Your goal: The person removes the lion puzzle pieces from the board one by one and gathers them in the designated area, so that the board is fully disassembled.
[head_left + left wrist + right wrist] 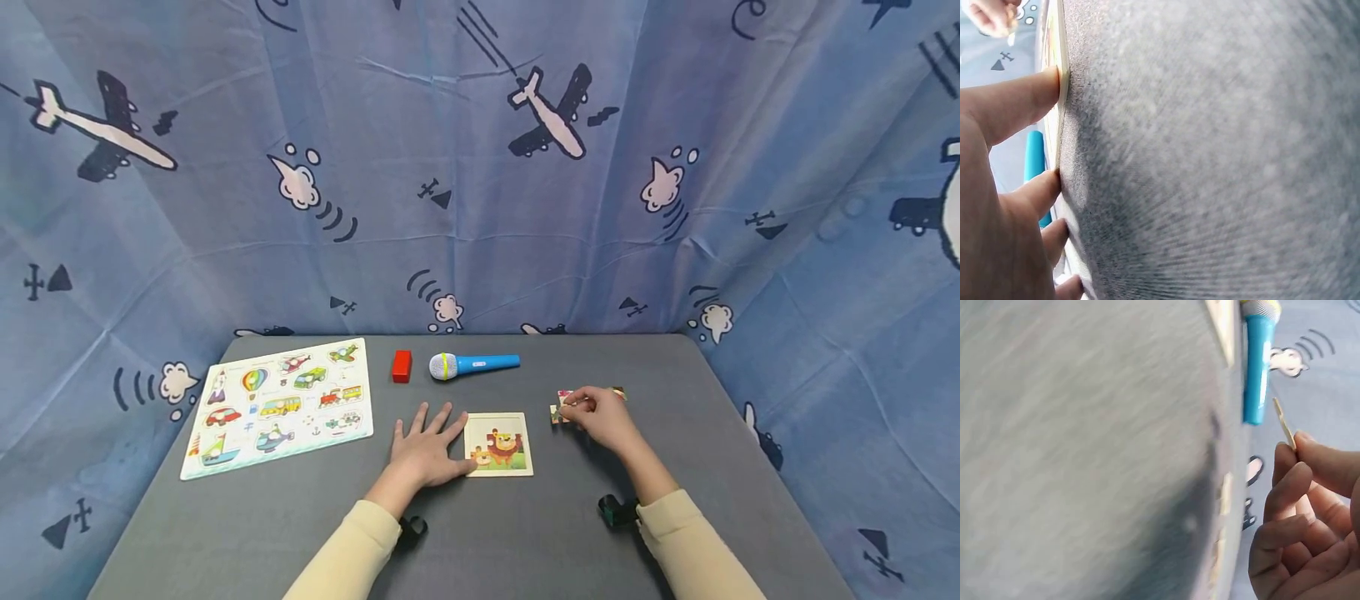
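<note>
My left hand (426,452) lies with spread fingers beside a square wooden puzzle frame (498,418), its thumb and index finger touching the left edge. In the frame sit joined puzzle pieces showing a lion (506,448) and a smaller animal; the upper part is bare wood. My right hand (606,419) pinches a thin puzzle piece (1285,424) between thumb and index finger, raised over the table in the right wrist view. Around that hand lie loose puzzle pieces (1217,550), partly hidden beneath it in the head view.
A blue toy microphone (483,363) and a red block (402,367) lie behind the frame. To the left is a white board (277,408) with pictured vehicles. A patterned curtain (450,167) hangs along the grey table's (510,542) back and sides.
</note>
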A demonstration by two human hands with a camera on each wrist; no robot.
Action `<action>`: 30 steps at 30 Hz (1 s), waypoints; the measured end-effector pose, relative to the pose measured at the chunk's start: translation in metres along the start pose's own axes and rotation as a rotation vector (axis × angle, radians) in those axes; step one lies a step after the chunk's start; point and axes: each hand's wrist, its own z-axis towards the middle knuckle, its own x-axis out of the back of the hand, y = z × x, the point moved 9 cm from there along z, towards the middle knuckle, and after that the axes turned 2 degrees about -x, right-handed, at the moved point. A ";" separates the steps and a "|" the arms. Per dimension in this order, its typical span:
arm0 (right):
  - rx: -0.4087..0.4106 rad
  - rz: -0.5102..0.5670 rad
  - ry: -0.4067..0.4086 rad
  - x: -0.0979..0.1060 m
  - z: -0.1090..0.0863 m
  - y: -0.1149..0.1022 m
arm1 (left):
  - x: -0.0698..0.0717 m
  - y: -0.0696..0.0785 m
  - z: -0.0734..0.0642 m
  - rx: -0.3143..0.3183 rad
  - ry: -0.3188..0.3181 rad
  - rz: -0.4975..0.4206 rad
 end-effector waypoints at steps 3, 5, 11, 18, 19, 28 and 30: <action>-0.041 -0.008 -0.004 0.002 0.001 0.015 | 0.000 0.001 0.000 -0.004 0.002 -0.003; -0.073 -0.018 -0.008 0.003 0.001 0.022 | 0.000 0.002 0.000 -0.005 0.002 0.000; -0.087 -0.115 0.004 0.006 0.001 0.030 | 0.000 0.002 -0.001 -0.003 0.007 0.007; -0.086 -0.210 0.031 0.008 0.001 0.031 | 0.001 0.004 -0.001 -0.001 0.003 0.004; -0.090 -0.219 0.026 0.009 0.001 0.032 | 0.000 0.004 -0.001 -0.001 0.002 0.003; 0.015 -0.191 -0.049 0.014 -0.004 -0.013 | 0.000 0.001 -0.001 0.003 0.004 0.004; 0.038 -0.173 -0.074 0.011 -0.006 -0.028 | 0.000 0.000 -0.001 0.004 0.008 0.004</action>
